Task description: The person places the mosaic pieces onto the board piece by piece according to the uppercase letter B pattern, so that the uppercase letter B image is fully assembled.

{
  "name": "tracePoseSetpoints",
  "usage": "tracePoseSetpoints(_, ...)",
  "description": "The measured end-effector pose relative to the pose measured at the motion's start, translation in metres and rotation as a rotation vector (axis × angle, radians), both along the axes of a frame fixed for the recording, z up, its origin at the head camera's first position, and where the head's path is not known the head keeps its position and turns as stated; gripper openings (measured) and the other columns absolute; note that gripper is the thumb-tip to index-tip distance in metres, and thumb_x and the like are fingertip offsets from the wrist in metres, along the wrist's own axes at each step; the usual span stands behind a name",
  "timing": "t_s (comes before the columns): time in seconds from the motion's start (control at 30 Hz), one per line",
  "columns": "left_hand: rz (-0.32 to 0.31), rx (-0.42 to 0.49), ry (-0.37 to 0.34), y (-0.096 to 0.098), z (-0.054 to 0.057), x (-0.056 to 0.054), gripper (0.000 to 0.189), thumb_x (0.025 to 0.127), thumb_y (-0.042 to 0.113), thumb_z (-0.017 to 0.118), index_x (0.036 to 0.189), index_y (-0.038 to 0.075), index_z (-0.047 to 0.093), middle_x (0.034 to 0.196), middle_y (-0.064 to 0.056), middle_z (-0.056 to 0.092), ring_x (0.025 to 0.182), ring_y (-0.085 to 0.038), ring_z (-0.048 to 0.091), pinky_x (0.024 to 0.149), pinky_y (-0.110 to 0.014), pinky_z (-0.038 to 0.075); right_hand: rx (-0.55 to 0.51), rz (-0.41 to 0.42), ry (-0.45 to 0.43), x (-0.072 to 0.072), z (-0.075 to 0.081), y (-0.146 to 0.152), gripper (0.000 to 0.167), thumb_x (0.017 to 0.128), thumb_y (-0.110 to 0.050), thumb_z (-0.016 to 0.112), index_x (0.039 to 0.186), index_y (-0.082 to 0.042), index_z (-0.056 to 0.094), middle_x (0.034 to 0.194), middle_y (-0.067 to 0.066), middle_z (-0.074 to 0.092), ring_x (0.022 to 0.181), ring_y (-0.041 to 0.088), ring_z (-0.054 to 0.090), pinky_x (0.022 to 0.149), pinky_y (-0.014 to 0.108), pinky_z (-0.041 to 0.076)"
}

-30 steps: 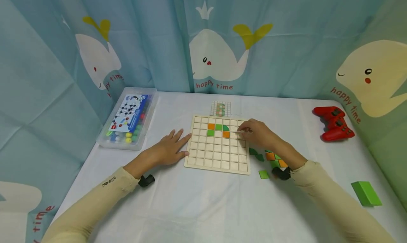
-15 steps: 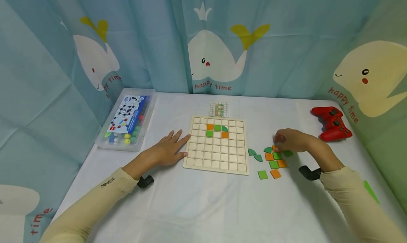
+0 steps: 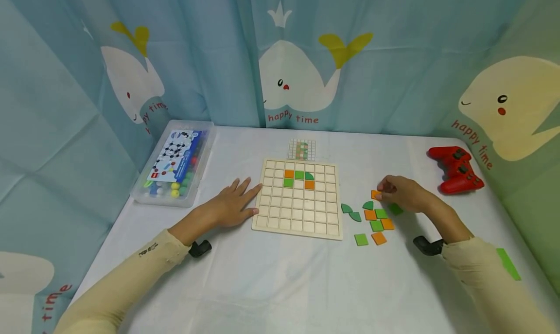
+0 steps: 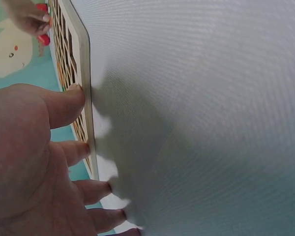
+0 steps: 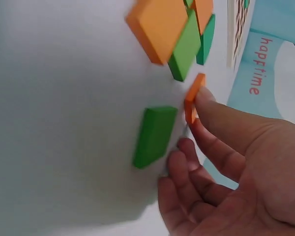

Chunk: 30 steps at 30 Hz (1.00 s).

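My right hand pinches an orange square tile between thumb and forefinger, just beyond the loose pile. A green tile lies by its curled fingers in the right wrist view. My left hand lies with spread, straight fingers, its thumb and forefinger touching the left edge of the wooden grid board. In the board's upper cells sit an orange tile, a green tile, a dark green quarter-round tile, and below them another green tile and another orange tile.
Several loose tiles lie right of the board. A small pattern card is behind it. A clear plastic box of colored balls stands at left. A red game controller and a green block are at right.
My right hand has moved from the board to the loose pile at right, where it has drawn an orange tile slightly away from the others. My left hand has stayed in place.
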State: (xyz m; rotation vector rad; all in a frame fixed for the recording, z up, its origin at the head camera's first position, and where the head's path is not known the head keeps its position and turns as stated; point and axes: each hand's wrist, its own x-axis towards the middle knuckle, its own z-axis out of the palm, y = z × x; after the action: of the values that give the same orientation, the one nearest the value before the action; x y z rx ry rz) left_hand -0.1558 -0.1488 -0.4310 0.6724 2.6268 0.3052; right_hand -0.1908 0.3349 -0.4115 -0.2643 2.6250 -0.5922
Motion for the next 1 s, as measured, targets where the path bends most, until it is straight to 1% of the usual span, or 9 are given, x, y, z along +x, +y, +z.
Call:
tracePoseSetpoints(0.13, 0.002, -0.004, -0.004, 0.0, 0.001, 0.0, 0.073, 0.112, 0.048, 0.047, 0.172, 0.02, 0.016, 0.176, -0.021, 0.007, 0.161, -0.05, 0.005, 0.128, -0.064, 0.016, -0.048, -0.039, 0.043, 0.009, -0.005, -0.003, 0.037, 0.103, -0.017, 0.069, 0.13, 0.006, 0.058, 0.12, 0.024, 0.059, 0.108, 0.037, 0.053, 0.092, 0.049, 0.056)
tracePoseSetpoints(0.2, 0.005, -0.005, -0.008, 0.0, 0.001, 0.0, 0.073, 0.112, 0.049, 0.047, 0.172, 0.021, 0.016, 0.176, -0.021, 0.007, 0.161, -0.05, 0.005, 0.128, -0.064, 0.016, -0.079, -0.04, 0.07, 0.012, -0.007, -0.005, 0.038, 0.103, -0.015, 0.069, 0.132, 0.007, 0.058, 0.125, 0.028, 0.056, 0.109, 0.039, 0.052, 0.096, 0.055, 0.054)
tracePoseSetpoints(0.3, 0.007, -0.012, -0.012, 0.0, 0.0, -0.001, 0.073, 0.112, 0.05, 0.046, 0.172, 0.022, 0.014, 0.176, -0.02, 0.006, 0.161, -0.049, 0.004, 0.128, -0.063, 0.015, -0.112, -0.045, 0.108, 0.017, -0.013, -0.008, 0.036, 0.103, -0.011, 0.068, 0.132, 0.007, 0.059, 0.127, 0.028, 0.054, 0.111, 0.04, 0.051, 0.1, 0.059, 0.051)
tracePoseSetpoints(0.4, 0.007, -0.015, -0.015, 0.0, -0.001, -0.001, 0.074, 0.111, 0.051, 0.045, 0.172, 0.024, 0.013, 0.177, -0.019, 0.004, 0.161, -0.047, 0.003, 0.129, -0.062, 0.014, -0.119, -0.049, 0.144, 0.018, -0.018, -0.009, 0.032, 0.103, -0.008, 0.066, 0.131, 0.007, 0.06, 0.125, 0.028, 0.054, 0.109, 0.04, 0.05, 0.101, 0.06, 0.049)
tracePoseSetpoints(0.5, 0.005, -0.009, -0.011, 0.0, -0.002, -0.002, 0.073, 0.112, 0.051, 0.046, 0.172, 0.023, 0.014, 0.176, -0.019, 0.005, 0.161, -0.048, 0.004, 0.128, -0.063, 0.015, -0.121, -0.064, 0.154, 0.018, -0.021, -0.009, 0.032, 0.104, -0.007, 0.065, 0.133, 0.007, 0.06, 0.124, 0.027, 0.054, 0.11, 0.039, 0.049, 0.102, 0.06, 0.048)
tracePoseSetpoints(0.73, 0.01, -0.012, -0.017, 0.001, -0.002, -0.001, 0.073, 0.112, 0.05, 0.045, 0.172, 0.022, 0.014, 0.176, -0.02, 0.005, 0.161, -0.048, 0.003, 0.128, -0.063, 0.015, -0.125, -0.059, 0.19, 0.017, -0.023, -0.008, 0.03, 0.104, -0.006, 0.065, 0.132, 0.006, 0.061, 0.122, 0.027, 0.059, 0.109, 0.039, 0.049, 0.1, 0.059, 0.048)
tracePoseSetpoints(0.87, 0.013, -0.019, -0.009, 0.001, -0.003, -0.001, 0.073, 0.112, 0.05, 0.045, 0.172, 0.023, 0.014, 0.177, -0.02, 0.005, 0.161, -0.048, 0.003, 0.129, -0.062, 0.015, -0.122, -0.08, 0.215, 0.016, -0.024, -0.012, 0.029, 0.104, -0.006, 0.065, 0.131, 0.007, 0.062, 0.121, 0.027, 0.061, 0.107, 0.039, 0.051, 0.1, 0.06, 0.049)
tracePoseSetpoints(1.0, 0.009, -0.016, -0.004, 0.001, -0.002, -0.001, 0.073, 0.112, 0.05, 0.045, 0.172, 0.022, 0.015, 0.176, -0.021, 0.006, 0.161, -0.049, 0.005, 0.128, -0.063, 0.016, -0.124, -0.111, 0.22, 0.013, -0.023, -0.021, 0.033, 0.104, -0.008, 0.066, 0.132, 0.009, 0.061, 0.122, 0.029, 0.06, 0.107, 0.04, 0.053, 0.102, 0.061, 0.05)
